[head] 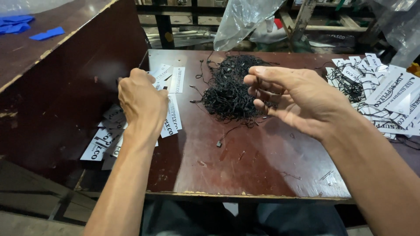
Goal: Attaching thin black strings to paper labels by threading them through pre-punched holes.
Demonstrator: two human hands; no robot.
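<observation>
Left hand (pixel 141 98) curls, knuckles up, over the loose tags (pixel 171 114) at the counter's (pixel 245 170) left edge, fingers bent down on one, though whether it pinches that tag I cannot tell; right hand (pixel 292 98) hovers half spread above the tangle of black strings (pixel 227 87), fingertips drawing a strand or two, the heap just under and left of its fingers. Strings could snag and drag the whole knot along, since they lie matted; tags near the edge could slip off into the gap beside the counter, where several already lie; a finished pile (pixel 385 100) sits well right.
</observation>
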